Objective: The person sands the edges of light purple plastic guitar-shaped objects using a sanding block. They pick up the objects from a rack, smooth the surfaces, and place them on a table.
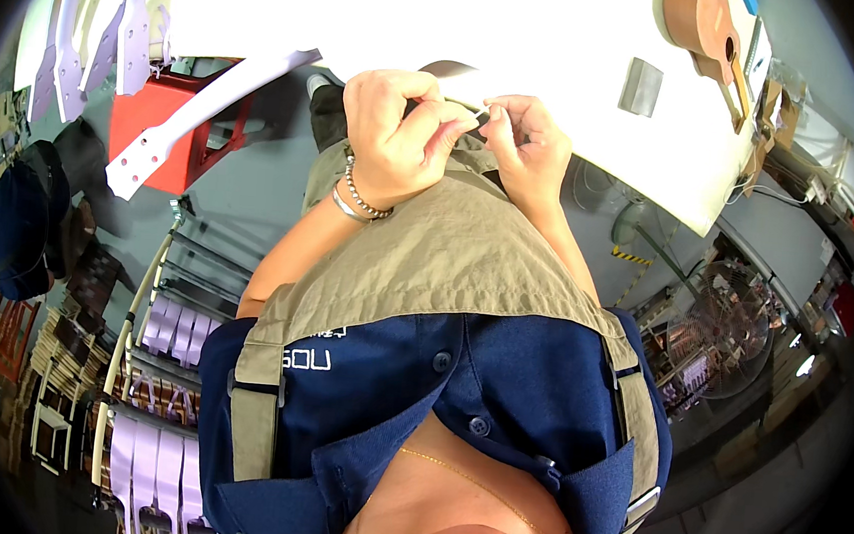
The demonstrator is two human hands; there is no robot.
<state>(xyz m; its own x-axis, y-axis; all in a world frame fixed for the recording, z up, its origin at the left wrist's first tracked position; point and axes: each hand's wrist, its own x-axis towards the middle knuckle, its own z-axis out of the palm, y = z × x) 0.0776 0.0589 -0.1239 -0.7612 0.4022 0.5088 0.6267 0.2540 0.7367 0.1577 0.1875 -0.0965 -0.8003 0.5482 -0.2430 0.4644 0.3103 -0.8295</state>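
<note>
Both hands meet in front of my apron at the near edge of the white table (525,44). My left hand (397,134) is closed, thumb and fingertips pinched together. Close against it, my right hand (529,147) is also closed in a pinch. Between their fingertips shows a small, thin whitish piece (480,113), whose kind I cannot make out. A dark curved thing (450,68) lies at the table edge just beyond my hands. Left of them, a pale lilac instrument neck (214,110) with holes in its head juts out past the table edge.
Several more lilac necks (134,43) overhang the table's left end, near a red stool (161,136). A grey block (642,86) and a small brown guitar body (702,28) lie on the right. A rack (147,446) of lilac necks stands lower left; a fan (718,330) stands right.
</note>
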